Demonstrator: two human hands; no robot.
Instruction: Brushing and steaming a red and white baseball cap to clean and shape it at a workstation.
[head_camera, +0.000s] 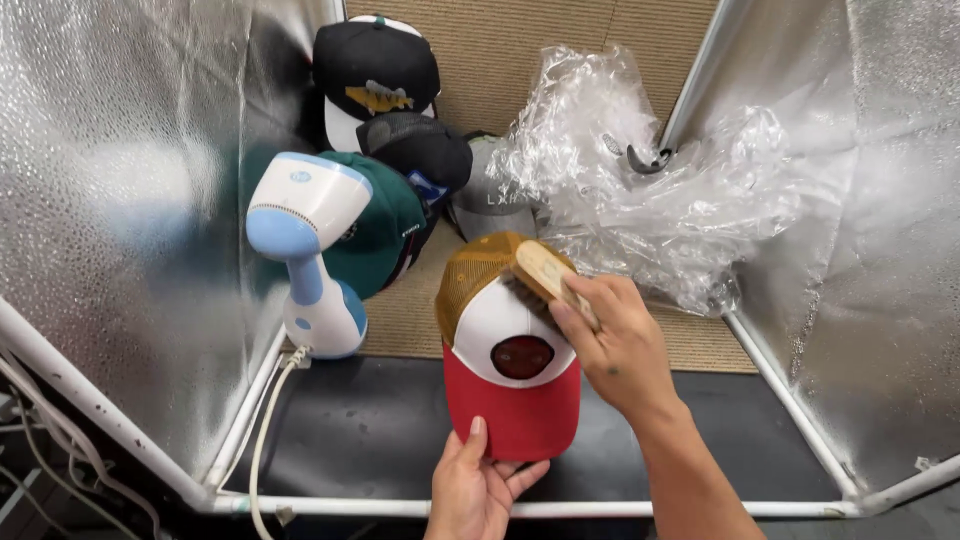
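Cap: trucker cap (512, 345) with red brim, white front panel carrying a dark round patch, mustard mesh back; sits centre of my view, over the front edge of the tan mat, brim pointing toward me.
Enclosure: silvery reflective panels (110, 200) left and right, white tube frame (790, 410) along the edges, I see it boxing the work area in.
Floor of booth: tan woven mat (700, 345) at the back, black tabletop (360, 430) in front.
Plastic: crumpled clear wrap (650, 190) bunched in the right rear corner, just behind the cap.
Cap pile: black-and-white cap (375, 70) on top, dark green cap (385, 235), black mesh cap (420, 150), grey cap (490, 205), all stacked at left rear, apart from the held cap.
Steamer: white and pale blue handheld steamer (310, 250) standing left of the cap, white cord (265, 440) trailing down toward me.
Right hand (620, 345): fingers curled around a wooden brush (550, 275), bristles pressed on the cap crown.
Left hand (480, 480): pinching the red brim, thumb on top, other fingers under it.
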